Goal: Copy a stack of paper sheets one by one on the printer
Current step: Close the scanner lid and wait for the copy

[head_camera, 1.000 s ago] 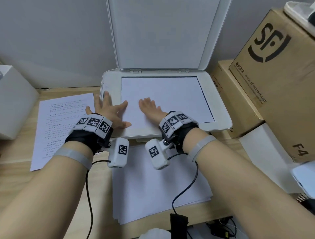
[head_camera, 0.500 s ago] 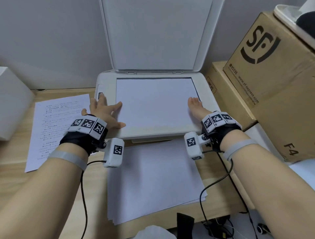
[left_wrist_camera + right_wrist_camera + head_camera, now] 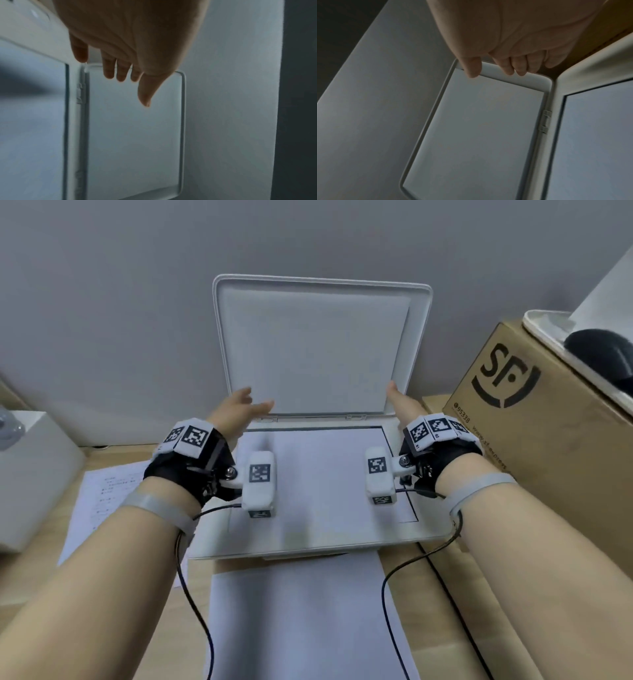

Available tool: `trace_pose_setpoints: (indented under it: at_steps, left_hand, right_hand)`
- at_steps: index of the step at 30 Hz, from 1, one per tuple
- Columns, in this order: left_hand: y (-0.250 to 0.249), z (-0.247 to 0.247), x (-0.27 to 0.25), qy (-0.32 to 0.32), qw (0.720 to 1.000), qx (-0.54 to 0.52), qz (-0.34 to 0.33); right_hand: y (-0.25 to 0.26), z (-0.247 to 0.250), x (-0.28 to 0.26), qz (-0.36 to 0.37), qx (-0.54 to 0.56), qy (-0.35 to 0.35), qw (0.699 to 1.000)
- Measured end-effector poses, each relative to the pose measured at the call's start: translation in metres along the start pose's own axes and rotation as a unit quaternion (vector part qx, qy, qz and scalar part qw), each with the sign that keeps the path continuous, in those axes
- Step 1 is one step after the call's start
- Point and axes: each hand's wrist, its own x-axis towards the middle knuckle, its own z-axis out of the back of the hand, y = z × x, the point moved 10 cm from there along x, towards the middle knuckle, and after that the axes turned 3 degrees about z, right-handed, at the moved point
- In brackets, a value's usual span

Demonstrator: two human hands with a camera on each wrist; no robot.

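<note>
The white printer (image 3: pixel 308 546) has its lid (image 3: pixel 315 350) standing upright against the wall. A blank-faced sheet (image 3: pixel 322 474) lies on the scanner glass. My left hand (image 3: pixel 255 402) is raised in front of the lid's lower left part, fingers straight and thumb spread, holding nothing. My right hand (image 3: pixel 397 400) is raised by the lid's lower right edge. In the right wrist view its thumb and loosely bent fingers (image 3: pixel 518 67) overlap the lid's rim (image 3: pixel 496 75); contact is unclear. In the left wrist view the fingers (image 3: pixel 120 73) hover before the lid (image 3: pixel 133 135). The paper stack (image 3: pixel 301 618) lies in front of the printer.
A printed sheet (image 3: pixel 99 508) lies on the wooden desk left of the printer, beside a white box (image 3: pixel 30 474). Cardboard boxes (image 3: pixel 548 440) crowd the printer's right side, with a tray (image 3: pixel 544 326) and a dark object (image 3: pixel 603 350) on top. Cables hang from both wrists.
Both hands have left the sheet on the glass and risen towards the upright lid, left to its left side, right to its right edge. The head view tilted up.
</note>
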Motion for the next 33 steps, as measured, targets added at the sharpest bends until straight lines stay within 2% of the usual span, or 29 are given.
trace_pose_setpoints:
  at_steps: [3,7,13,18,22,24,27,31,33]
  left_hand:
    - [-0.030,0.014,0.026,-0.068,0.994,-0.087,-0.023]
    - [-0.051,0.029,0.058,-0.118,0.986,-0.112,-0.042]
    - [-0.054,0.043,0.085,-0.137,0.984,-0.099,-0.061]
    - [-0.052,0.047,0.060,-0.144,0.979,-0.106,-0.098]
    - [-0.059,0.044,0.007,-0.147,0.974,-0.112,-0.130]
    - [-0.055,0.037,-0.014,-0.129,0.974,-0.146,-0.114]
    - [-0.026,0.038,-0.038,-0.110,0.973,-0.193,-0.068]
    - [0.020,0.041,-0.062,-0.090,0.970,-0.223,-0.033]
    - [0.042,0.036,-0.073,-0.072,0.974,-0.214,-0.020]
  right_hand:
    - [0.022,0.014,0.020,0.033,0.102,-0.052,0.993]
    - [0.039,0.030,0.047,0.074,0.209,-0.100,0.970]
    - [0.043,0.039,0.070,0.068,0.230,-0.101,0.966]
    - [0.036,0.046,0.060,0.086,0.240,-0.112,0.960]
    - [0.024,0.050,0.024,0.139,0.282,-0.125,0.941]
    - [0.015,0.051,0.006,0.149,0.308,-0.135,0.930]
    - [-0.005,0.048,-0.024,0.149,0.396,-0.131,0.896]
    - [-0.053,0.045,-0.049,0.131,0.553,-0.141,0.811]
    - [-0.084,0.045,-0.055,0.104,0.572,-0.172,0.795]
